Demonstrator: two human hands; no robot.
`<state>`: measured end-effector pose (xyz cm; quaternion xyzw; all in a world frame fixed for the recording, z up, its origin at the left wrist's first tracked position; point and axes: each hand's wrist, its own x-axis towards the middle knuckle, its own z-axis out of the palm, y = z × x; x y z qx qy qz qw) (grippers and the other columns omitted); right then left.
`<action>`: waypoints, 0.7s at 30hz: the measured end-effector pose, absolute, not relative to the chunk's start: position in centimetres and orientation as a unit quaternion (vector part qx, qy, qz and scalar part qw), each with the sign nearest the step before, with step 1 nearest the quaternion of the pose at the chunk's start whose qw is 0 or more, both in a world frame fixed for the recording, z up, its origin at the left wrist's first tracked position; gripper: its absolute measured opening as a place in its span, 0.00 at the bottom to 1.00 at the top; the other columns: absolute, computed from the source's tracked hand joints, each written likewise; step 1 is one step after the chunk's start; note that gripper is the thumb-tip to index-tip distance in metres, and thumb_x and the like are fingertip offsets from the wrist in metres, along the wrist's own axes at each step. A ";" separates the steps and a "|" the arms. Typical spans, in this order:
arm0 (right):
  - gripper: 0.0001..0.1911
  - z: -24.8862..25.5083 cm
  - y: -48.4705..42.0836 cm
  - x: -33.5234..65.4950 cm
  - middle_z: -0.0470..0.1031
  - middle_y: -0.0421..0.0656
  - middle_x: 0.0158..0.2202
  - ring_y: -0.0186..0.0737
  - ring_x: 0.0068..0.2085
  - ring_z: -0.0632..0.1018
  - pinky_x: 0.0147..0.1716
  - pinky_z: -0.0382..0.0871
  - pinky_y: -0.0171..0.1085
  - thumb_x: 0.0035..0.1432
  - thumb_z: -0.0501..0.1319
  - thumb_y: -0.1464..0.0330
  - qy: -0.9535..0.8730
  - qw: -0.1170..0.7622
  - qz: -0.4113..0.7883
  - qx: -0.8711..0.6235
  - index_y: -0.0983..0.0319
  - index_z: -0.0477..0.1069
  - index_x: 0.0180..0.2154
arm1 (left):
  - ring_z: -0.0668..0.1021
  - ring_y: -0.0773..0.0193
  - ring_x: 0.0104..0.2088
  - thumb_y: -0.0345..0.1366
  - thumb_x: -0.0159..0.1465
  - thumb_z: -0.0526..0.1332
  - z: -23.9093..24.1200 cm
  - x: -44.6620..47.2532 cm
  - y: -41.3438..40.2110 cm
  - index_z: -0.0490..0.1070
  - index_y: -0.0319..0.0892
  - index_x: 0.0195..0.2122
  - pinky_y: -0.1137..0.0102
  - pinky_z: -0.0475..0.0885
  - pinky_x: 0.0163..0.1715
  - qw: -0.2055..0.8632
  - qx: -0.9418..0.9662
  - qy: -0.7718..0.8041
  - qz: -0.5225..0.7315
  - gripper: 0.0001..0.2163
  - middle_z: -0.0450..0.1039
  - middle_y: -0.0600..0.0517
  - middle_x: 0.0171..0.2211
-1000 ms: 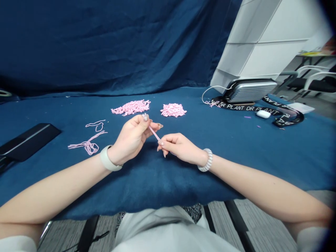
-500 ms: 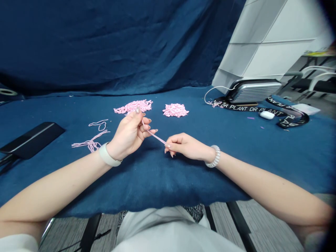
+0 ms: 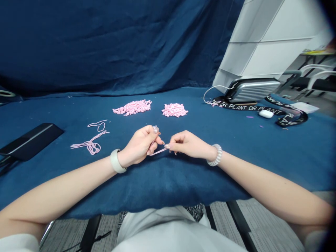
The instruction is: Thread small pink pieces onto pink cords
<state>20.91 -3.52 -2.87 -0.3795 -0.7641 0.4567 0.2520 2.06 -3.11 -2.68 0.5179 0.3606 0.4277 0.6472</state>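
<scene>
A pale pink strand of yarn [image 3: 159,151] runs in a short stretch between my two hands, above the front part of the blue-covered table. My left hand [image 3: 143,144] is closed around one part, thumb pressed on the curled fingers, with a small tip showing above the thumb. My right hand [image 3: 185,144] pinches the other part between thumb and forefinger. Behind the hands lie a larger heap of pink knotted yarn pieces [image 3: 133,107] and a smaller heap of the same pieces [image 3: 175,110]. Loose pink strands [image 3: 90,145] lie left of my left hand, a looped strand [image 3: 98,124] just beyond them.
A black flat panel on a stand [image 3: 31,141] is at the left. On the right are a silver ribbed case [image 3: 256,91] with a white cable, a black lettered strap [image 3: 246,107] and a small white case [image 3: 266,114]. A blue cloth [image 3: 112,45] hangs behind.
My left hand has come down and to the right, closer to my right hand, and its fingers have curled in. The yarn between the hands is shorter. My right hand has barely moved.
</scene>
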 end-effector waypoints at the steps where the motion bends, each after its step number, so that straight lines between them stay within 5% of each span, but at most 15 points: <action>1: 0.19 -2.9 -3.6 20.9 0.69 0.39 0.21 0.28 0.23 0.65 0.24 0.58 0.30 0.56 0.57 0.57 -0.772 0.251 0.445 -0.378 0.66 0.69 0.23 | 0.61 0.79 0.10 0.45 0.58 0.62 -2.9 2.1 -3.2 0.62 0.39 0.29 0.82 0.56 0.08 0.650 0.519 0.364 0.419 0.14 0.72 0.55 0.21; 11: 0.10 -2.5 -4.0 20.8 0.68 0.39 0.26 0.30 0.27 0.66 0.30 0.59 0.31 0.60 0.54 0.68 -0.829 0.294 0.329 -0.343 0.64 0.67 0.29 | 0.61 0.79 0.12 0.41 0.56 0.64 -3.5 2.3 -3.3 0.61 0.39 0.25 0.83 0.54 0.08 0.679 0.515 0.373 0.367 0.14 0.65 0.58 0.18; 21: 0.10 -3.0 -3.8 20.9 0.72 0.42 0.27 0.32 0.28 0.70 0.30 0.62 0.32 0.58 0.58 0.66 -0.801 0.363 0.321 -0.350 0.65 0.71 0.28 | 0.65 0.77 0.15 0.42 0.52 0.67 -4.0 2.2 -3.1 0.62 0.37 0.22 0.82 0.58 0.11 0.705 0.527 0.342 0.328 0.17 0.68 0.54 0.20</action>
